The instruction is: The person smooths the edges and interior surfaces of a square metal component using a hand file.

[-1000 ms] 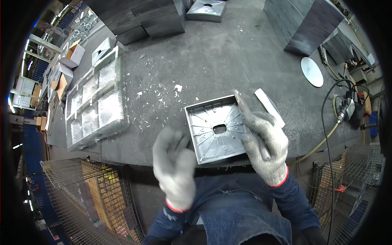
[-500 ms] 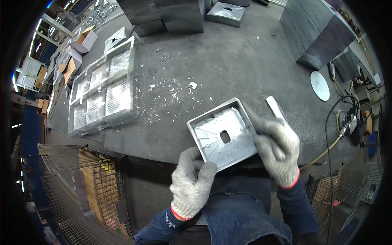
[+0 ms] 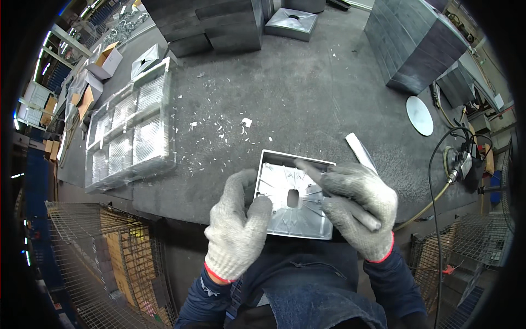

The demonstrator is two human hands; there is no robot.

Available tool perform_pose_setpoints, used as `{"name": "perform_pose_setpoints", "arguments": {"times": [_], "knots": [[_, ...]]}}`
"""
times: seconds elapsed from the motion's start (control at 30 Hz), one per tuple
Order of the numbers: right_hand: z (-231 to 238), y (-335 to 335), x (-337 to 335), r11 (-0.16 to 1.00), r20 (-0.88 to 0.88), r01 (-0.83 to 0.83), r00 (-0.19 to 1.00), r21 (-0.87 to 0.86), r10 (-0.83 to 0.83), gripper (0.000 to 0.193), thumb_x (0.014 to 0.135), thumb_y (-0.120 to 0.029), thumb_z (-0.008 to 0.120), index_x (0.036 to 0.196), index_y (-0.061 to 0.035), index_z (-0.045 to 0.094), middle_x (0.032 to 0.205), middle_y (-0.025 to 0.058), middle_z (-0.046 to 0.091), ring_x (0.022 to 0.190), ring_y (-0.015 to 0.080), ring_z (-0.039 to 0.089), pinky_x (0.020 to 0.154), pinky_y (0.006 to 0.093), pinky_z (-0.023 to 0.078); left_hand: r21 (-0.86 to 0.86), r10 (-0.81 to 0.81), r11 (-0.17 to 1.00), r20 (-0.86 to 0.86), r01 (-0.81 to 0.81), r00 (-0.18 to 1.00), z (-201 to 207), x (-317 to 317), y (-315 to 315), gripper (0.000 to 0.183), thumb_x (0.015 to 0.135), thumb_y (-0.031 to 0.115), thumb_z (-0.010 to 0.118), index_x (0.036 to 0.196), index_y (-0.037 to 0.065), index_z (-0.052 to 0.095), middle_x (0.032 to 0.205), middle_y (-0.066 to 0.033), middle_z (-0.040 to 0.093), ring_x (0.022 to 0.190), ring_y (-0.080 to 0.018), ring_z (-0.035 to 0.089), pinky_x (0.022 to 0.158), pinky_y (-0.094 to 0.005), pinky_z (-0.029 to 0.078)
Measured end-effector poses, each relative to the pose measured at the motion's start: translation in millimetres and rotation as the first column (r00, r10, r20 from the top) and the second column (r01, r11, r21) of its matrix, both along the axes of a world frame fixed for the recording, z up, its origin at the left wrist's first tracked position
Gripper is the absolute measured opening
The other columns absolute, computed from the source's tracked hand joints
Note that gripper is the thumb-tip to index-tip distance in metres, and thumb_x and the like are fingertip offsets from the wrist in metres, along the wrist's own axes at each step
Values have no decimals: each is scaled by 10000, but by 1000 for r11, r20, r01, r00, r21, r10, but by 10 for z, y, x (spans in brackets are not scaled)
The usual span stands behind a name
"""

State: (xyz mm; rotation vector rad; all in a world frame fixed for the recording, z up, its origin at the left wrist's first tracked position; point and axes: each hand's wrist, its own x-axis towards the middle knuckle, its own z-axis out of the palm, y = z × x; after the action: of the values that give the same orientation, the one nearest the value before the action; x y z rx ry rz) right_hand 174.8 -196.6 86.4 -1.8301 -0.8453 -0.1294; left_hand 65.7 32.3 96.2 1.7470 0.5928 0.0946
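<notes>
A shallow square metal housing [image 3: 282,216] with ribs and an oblong hole in its floor is held at the table's front edge, open side up. My left hand [image 3: 236,227], in a pale knit glove, grips its left wall with the thumb over the rim. My right hand [image 3: 364,205], gloved alike, is closed about the right wall, and its blurred forefinger reaches over the inside near the far corner. Some of its fingers are curled under and partly hidden. Just beyond this hand, a pale flat strip [image 3: 360,151] lies on the table.
White shavings [image 3: 222,131] litter the table [image 3: 296,98]. At left lies a clear divided tray [image 3: 129,126]. Dark stacked blocks [image 3: 208,24] stand at the back, with another stack [image 3: 411,49] at right. A pale disc [image 3: 419,115] and a hose-fed sander [image 3: 456,162] are nearer.
The housing has turned from tilted to nearly square to me. My left hand has moved up its left side, and the right forefinger has come over its inside. The view has shifted slightly.
</notes>
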Motion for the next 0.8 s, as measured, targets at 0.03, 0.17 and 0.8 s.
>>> {"name": "perform_pose_setpoints", "arguments": {"times": [0.03,0.17,0.8], "knots": [[1,46,36,999,33,3,999,-54,-1,269,933,-73,937,1166,40,866,1186,215,882,1134,360,865,1048,487,680,-142,32,990,92,-18,995,-29,31,-1,501,1062,136,673,1515,-76,684,1338,-263,816,1205,-296,806,1065,-439,638],[-114,260,138,999,-5,-23,1000,47,23,268,949,-105,920,1178,29,878,1186,208,886,1120,357,866,1015,474,685,-95,-90,991,71,97,993,-144,99,33,608,1089,167,598,1638,-94,622,1425,-272,793,1287,-287,775,1127,-420,615],[-212,364,107,998,-59,24,998,-61,-27,140,959,-69,865,1088,-14,867,1041,150,878,1059,337,865,1060,512,646,-133,-3,991,-3,2,1000,-176,112,-12,638,1041,196,558,1594,-87,700,1435,-253,787,1303,-295,759,1171,-414,575]]}}
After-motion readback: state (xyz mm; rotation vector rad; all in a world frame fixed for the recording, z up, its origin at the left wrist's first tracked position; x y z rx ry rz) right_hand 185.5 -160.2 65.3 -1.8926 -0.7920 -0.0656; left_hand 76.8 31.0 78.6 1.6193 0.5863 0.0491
